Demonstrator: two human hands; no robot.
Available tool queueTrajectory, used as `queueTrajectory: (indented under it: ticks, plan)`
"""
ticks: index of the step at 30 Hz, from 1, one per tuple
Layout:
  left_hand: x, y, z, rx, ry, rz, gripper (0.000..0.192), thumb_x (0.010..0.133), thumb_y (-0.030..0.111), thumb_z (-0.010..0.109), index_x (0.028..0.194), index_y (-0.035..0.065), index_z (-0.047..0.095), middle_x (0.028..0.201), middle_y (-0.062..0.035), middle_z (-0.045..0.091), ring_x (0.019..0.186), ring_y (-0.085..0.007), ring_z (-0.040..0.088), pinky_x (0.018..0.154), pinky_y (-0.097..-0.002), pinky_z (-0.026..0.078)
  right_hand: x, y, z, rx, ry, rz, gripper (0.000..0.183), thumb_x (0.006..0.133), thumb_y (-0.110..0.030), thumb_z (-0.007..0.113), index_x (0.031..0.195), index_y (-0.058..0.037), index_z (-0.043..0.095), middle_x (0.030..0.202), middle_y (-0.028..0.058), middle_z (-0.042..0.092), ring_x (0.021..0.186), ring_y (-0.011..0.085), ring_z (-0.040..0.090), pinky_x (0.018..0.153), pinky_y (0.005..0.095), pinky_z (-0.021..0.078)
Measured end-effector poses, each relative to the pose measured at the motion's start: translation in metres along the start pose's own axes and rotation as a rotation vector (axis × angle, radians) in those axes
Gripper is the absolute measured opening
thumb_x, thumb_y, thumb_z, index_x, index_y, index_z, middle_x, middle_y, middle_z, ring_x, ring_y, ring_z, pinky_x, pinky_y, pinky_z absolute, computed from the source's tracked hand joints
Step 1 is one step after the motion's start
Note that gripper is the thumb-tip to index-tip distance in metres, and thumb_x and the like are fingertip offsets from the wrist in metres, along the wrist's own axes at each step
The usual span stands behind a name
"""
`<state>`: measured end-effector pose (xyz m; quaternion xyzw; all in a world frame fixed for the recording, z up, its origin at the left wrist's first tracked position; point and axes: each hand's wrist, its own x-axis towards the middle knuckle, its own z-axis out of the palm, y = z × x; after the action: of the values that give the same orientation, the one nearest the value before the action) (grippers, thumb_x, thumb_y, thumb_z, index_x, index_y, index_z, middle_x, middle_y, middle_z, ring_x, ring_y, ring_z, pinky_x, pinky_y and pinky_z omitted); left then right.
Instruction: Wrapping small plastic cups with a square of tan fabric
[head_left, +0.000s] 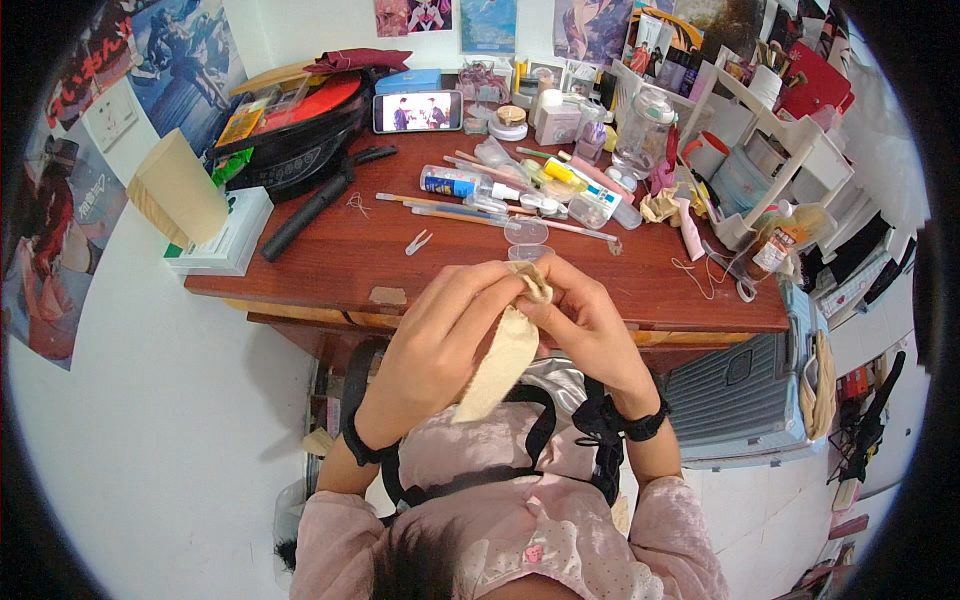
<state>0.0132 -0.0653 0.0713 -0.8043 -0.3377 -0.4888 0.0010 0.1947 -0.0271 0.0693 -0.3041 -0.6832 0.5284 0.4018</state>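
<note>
A strip of cream fabric (498, 367) is pinched between my two hands, just off the front edge of the desk. My left hand (435, 337) grips its upper part, and the fingers hide some of it. My right hand (596, 326) holds the bunched, folded top end between thumb and fingers. The strip's lower end hangs loose over my lap. Directly beyond my fingertips lies a small clear plastic case (527, 238) with its lid up. White plastic tweezers (418, 241) rest on the desk to the left of it.
Across the brown wooden desk (315, 281) lie brushes, a blue-labelled bottle (456, 181) and several small containers. A phone (418, 111) with a lit screen leans at the back. Left are a black stick (309, 217) and tissue box (225, 232); right, scissors (739, 281) and a white rack (787, 150).
</note>
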Motion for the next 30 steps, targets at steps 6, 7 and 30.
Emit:
queueTrajectory:
  ticks: [6,7,30]
  plan:
    - [-0.002,-0.005,0.006,-0.01,-0.072,-0.025,0.043,0.075,0.001,0.066,0.116,-0.0047,0.056,0.113,-0.0162,0.058,0.101,-0.033,0.06,0.084,-0.04,0.051,-0.002,0.001,0.003,-0.141,0.083,-0.011,0.013,0.095,-0.011,0.059,0.09,0.0008,0.063,0.068,-0.0016,0.06,0.06,0.0031,0.053,0.052,0.0226,0.0407]
    - [-0.003,-0.007,0.006,0.02,-0.082,-0.03,0.044,0.075,0.001,0.066,0.117,-0.0043,0.056,0.113,-0.016,0.058,0.101,-0.0324,0.06,0.083,-0.0395,0.052,-0.002,0.002,0.003,-0.14,0.082,-0.011,0.013,0.095,-0.011,0.059,0.09,0.0008,0.063,0.068,-0.0016,0.06,0.06,0.0031,0.053,0.052,0.0226,0.0407]
    - [-0.01,-0.06,0.014,-0.017,-0.229,-0.408,0.03,0.081,0.015,0.073,0.107,0.0016,0.066,0.112,-0.0125,0.067,0.1,-0.0305,0.064,0.09,-0.0376,0.05,-0.007,0.006,-0.032,-0.231,0.445,-0.343,0.0,0.086,0.003,0.057,0.087,0.0027,0.057,0.115,0.0092,0.055,0.103,0.0158,0.056,0.088,0.0282,0.0451]
